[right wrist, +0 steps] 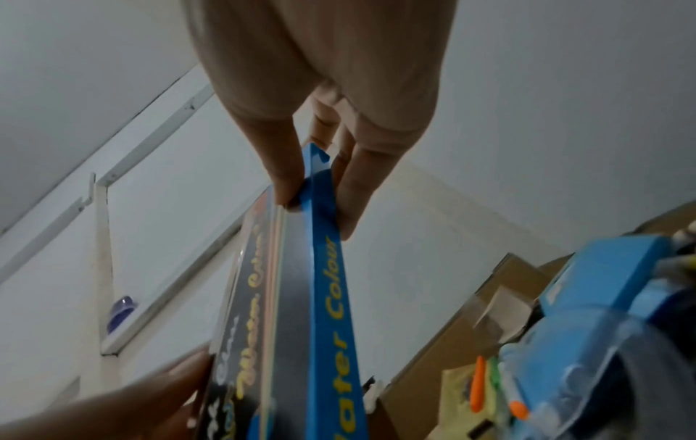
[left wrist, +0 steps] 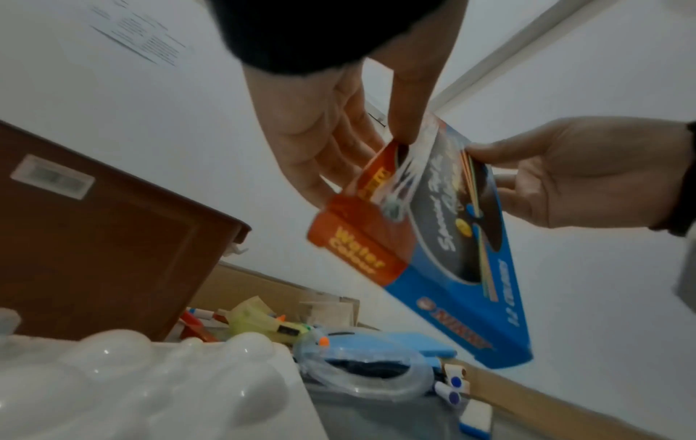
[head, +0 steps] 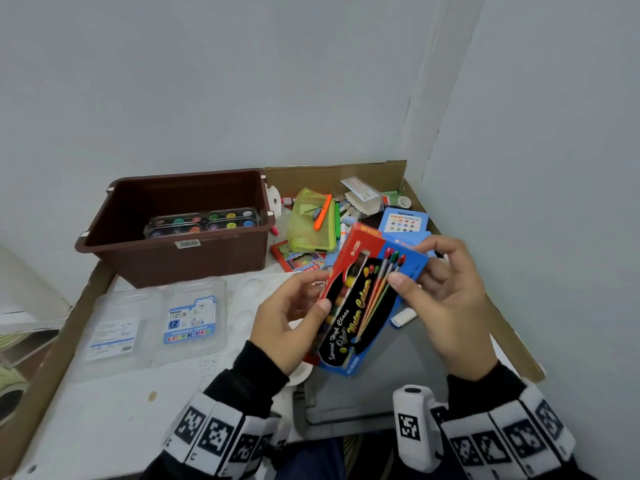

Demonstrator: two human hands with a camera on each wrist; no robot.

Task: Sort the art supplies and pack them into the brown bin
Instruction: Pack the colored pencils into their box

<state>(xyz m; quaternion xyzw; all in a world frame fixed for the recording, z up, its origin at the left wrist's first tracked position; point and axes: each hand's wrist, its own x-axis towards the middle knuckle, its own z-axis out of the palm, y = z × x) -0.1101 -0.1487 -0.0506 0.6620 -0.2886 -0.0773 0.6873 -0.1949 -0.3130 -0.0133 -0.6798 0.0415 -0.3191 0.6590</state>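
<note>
Both hands hold a red, blue and black water colour box (head: 367,296) above the table in front of me. My left hand (head: 294,317) pinches its red left edge, thumb on the face and fingers behind. My right hand (head: 446,292) pinches its blue right edge, thumb on top. The box (left wrist: 433,238) is tilted in the left wrist view; its blue side (right wrist: 331,297) reads "Water Colour" in the right wrist view. The brown bin (head: 114,220) stands at the back left and holds a paint palette set (head: 202,221).
A pile of supplies lies at the back right: a yellow-green mesh pouch (head: 311,220) with an orange pen, markers, a blue colour pencil box (head: 403,220), tape. A clear colour pen case (head: 156,323) and a white palette (head: 252,299) lie front left. Cardboard walls (head: 332,174) edge the table.
</note>
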